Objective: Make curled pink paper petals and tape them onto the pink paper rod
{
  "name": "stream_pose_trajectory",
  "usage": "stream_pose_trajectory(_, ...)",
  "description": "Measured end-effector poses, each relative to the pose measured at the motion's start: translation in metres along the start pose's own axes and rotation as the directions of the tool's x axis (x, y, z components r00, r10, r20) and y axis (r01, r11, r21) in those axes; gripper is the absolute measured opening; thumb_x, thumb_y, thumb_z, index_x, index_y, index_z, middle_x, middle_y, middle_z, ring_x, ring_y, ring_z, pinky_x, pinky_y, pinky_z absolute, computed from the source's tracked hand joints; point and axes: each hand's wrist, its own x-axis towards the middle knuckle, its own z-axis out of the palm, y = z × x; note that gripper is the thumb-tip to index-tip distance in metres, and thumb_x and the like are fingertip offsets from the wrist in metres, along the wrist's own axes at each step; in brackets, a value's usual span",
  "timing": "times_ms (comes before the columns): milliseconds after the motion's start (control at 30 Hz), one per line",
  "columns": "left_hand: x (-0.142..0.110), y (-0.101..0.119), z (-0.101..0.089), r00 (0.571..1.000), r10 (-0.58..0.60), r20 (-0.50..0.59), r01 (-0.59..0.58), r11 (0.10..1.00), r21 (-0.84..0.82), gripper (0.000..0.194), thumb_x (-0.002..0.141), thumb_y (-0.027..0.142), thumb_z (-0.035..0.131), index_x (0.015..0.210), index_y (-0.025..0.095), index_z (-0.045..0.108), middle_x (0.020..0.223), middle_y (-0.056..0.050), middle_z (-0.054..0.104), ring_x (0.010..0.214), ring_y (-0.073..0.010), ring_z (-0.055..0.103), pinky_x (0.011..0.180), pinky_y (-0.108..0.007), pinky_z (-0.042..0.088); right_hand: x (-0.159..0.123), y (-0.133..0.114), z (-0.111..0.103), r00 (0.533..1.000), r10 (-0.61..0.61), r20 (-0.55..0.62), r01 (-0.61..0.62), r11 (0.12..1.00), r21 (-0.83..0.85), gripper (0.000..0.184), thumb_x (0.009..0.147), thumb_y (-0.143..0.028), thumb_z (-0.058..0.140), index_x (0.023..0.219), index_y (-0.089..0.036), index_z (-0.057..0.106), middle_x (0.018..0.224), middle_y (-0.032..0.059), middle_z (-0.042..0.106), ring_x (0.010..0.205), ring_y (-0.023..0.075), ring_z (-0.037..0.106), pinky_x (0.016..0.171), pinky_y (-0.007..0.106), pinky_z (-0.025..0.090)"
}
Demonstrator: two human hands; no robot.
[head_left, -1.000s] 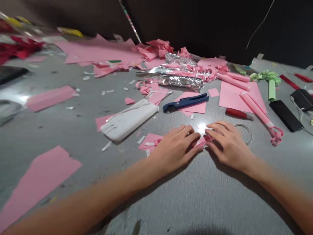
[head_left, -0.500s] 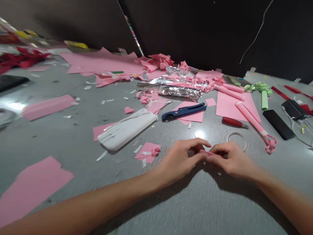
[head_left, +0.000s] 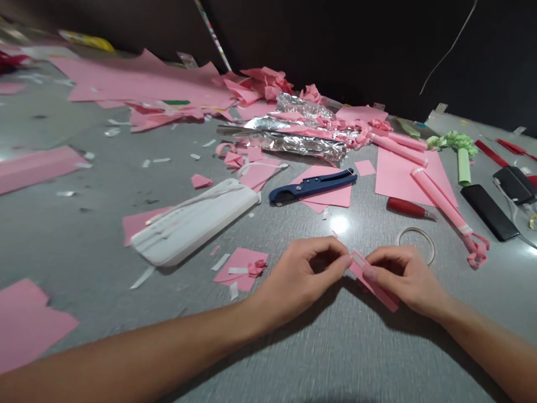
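Note:
A narrow pink paper strip (head_left: 382,295) with a white piece of tape (head_left: 358,259) at its upper end is between my hands, just above the grey table. My right hand (head_left: 413,277) grips the strip along its side between thumb and fingers. At the taped end, the thumb and forefinger of my left hand (head_left: 304,268) are pinched together on the corner. Left of my left hand lies a pink paper square (head_left: 241,260) with tape bits and a crumpled pink piece. Behind my right hand rests a ring-shaped roll (head_left: 432,246), partly hidden by it.
Beyond my hands lie blue-handled cutters (head_left: 312,187), a red-handled knife (head_left: 406,207), a white power strip-like case (head_left: 197,224) and crumpled foil (head_left: 293,146). Rolled pink paper (head_left: 442,201), a green paper flower (head_left: 464,162) and a black phone (head_left: 489,212) are at right.
The strip has turned from edge-on to slanting, so its face and the white tape now show. My hands have moved slightly apart. The view has shifted, moving the left-side objects leftward.

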Motion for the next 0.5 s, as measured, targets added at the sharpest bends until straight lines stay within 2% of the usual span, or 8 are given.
stream_pose_trajectory(333, -0.0066, 0.0013, 0.0018, 0.982, 0.187, -0.033, -0.184, 0.980, 0.071, 0.019, 0.103, 0.023, 0.065, 0.086, 0.019, 0.074, 0.078, 0.002, 0.075, 0.069, -0.0115, 0.065, 0.066, -0.024, 0.048, -0.0068, -0.0018, 0.0033, 0.999, 0.033, 0.015, -0.033, 0.999, -0.022, 0.021, 0.097, -0.029, 0.070, 0.085, -0.016, 0.083, 0.073, 0.0032, 0.073, 0.064, 0.0132, 0.060, 0.059, 0.023, 0.048)
stream_pose_trajectory(500, -0.0081, 0.0000, 0.0028, 0.965, 0.260, -0.039, -0.255, 0.962, 0.101, 0.018, 0.103, 0.017, 0.064, 0.087, 0.020, 0.072, 0.078, 0.004, 0.073, 0.068, -0.0103, 0.064, 0.065, -0.023, 0.048, -0.0082, -0.0017, 0.0078, 0.998, 0.051, 0.022, -0.052, 0.999, 0.013, 0.021, 0.095, -0.027, 0.070, 0.081, -0.016, 0.081, 0.071, 0.0031, 0.074, 0.064, 0.0136, 0.063, 0.060, 0.022, 0.050)
